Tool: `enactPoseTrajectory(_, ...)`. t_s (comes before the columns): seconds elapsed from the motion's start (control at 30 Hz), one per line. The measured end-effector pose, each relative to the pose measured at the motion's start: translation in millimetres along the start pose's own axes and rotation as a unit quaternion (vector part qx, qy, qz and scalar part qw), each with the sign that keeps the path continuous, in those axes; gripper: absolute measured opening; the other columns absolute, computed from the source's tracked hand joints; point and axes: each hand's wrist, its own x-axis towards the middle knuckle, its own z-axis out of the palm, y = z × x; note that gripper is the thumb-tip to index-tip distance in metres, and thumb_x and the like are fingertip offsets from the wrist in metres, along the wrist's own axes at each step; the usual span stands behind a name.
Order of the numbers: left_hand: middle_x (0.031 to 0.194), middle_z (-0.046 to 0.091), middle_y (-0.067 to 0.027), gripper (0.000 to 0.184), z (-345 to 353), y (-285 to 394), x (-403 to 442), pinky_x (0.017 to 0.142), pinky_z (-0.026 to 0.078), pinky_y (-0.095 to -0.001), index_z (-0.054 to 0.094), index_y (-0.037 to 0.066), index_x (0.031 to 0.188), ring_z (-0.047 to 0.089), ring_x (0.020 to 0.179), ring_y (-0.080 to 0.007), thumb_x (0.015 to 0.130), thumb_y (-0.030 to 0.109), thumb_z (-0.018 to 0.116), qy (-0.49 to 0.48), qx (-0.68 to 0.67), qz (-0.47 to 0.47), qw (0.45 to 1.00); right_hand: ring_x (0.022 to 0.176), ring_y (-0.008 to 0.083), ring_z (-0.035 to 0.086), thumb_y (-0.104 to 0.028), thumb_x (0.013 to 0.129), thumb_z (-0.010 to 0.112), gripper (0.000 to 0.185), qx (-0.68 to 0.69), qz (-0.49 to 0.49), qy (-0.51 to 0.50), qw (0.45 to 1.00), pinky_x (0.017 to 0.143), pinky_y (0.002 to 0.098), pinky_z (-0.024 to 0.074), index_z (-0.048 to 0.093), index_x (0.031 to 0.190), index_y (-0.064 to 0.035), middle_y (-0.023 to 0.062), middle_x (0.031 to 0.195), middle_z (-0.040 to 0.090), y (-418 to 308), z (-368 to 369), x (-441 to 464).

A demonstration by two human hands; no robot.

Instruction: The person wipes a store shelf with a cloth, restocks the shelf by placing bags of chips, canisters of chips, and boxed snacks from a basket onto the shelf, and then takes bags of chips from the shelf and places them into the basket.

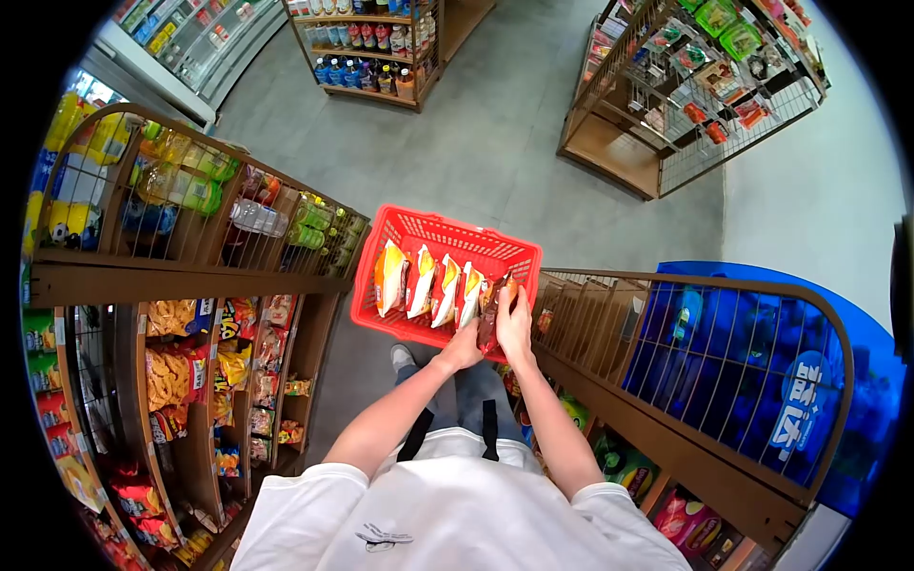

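Observation:
A red plastic basket (381,325) is in front of my body, seen from above. Inside it several white-and-orange snack bags (420,283) stand on edge in a row. At the basket's right end is a dark reddish-brown snack bag (488,322). My right hand (515,325) is closed on that bag's right side, fingers bent over it. My left hand (463,349) reaches over the near rim, its fingers closed at the bag's lower left side. The fingertips of my left hand are partly hidden among the bags.
Shelves of snacks (171,381) flank my left, with bottles (181,181) behind a wire guard on top. A wire-sided shelf (571,309) and blue panel (743,333) are at right. Ahead, a drinks rack (367,57) and hanging-goods rack (609,162) stand on the grey floor (495,143).

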Motion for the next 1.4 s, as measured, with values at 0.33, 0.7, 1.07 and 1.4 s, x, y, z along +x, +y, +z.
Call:
enactPoseTrajectory(0.33, 0.149, 0.014, -0.0329, 0.094, -3, 7, -25, 0.115, 0.020, -0.0391, 0.009, -0.004, 0.146, 0.015, 0.141, -0.0392, 0.076, 0.019, 0.068, -0.034, 0.060, 0.130, 0.989, 0.122, 0.0433, 0.043, -0.014, 0.083, 0.061, 0.077, -0.110, -0.067, -0.027, 0.991, 0.104, 0.0478, 0.0342, 0.019, 0.145, 0.0024, 0.0319, 0.132, 0.042, 19, 16, -8)
enactPoseTrajectory(0.7, 0.104, 0.064, -0.0178, 0.057, -111, -17, -84, 0.075, 0.053, -0.0329, 0.041, -0.008, 0.128, 0.066, 0.089, -0.0218, 0.090, 0.029, 0.062, 0.190, -0.258, 0.079, 0.944, 0.127, 0.0395, 0.038, -0.021, 0.087, 0.062, 0.053, -0.092, -0.218, 0.050, 0.970, 0.108, 0.0456, 0.0286, 0.042, 0.128, 0.0066, 0.0268, 0.132, 0.043, -52, 47, -39)
enactPoseTrajectory(1.07, 0.103, 0.061, -0.0110, 0.032, -192, -91, -227, 0.077, 0.056, -0.0395, 0.050, 0.003, 0.122, 0.064, 0.093, -0.0228, 0.094, 0.019, 0.055, 0.279, -0.643, 0.101, 0.706, 0.083, 0.0150, 0.065, -0.017, 0.092, 0.061, 0.029, 0.088, -0.167, -0.363, 0.912, 0.071, 0.0263, 0.0525, 0.058, 0.113, 0.0033, 0.0131, 0.093, 0.068, -153, 139, -89)
enactPoseTrajectory(1.4, 0.099, 0.062, -0.0091, 0.035, -90, -126, -337, 0.081, 0.054, -0.0423, 0.055, 0.005, 0.115, 0.062, 0.096, -0.0229, 0.093, 0.031, 0.056, 0.387, -0.683, 0.040, 0.618, 0.091, 0.0260, 0.066, -0.022, 0.095, 0.056, 0.034, 0.113, -0.024, -0.577, 0.809, 0.074, 0.0370, 0.0577, 0.054, 0.118, 0.0037, 0.0193, 0.105, 0.064, -131, 187, -174)
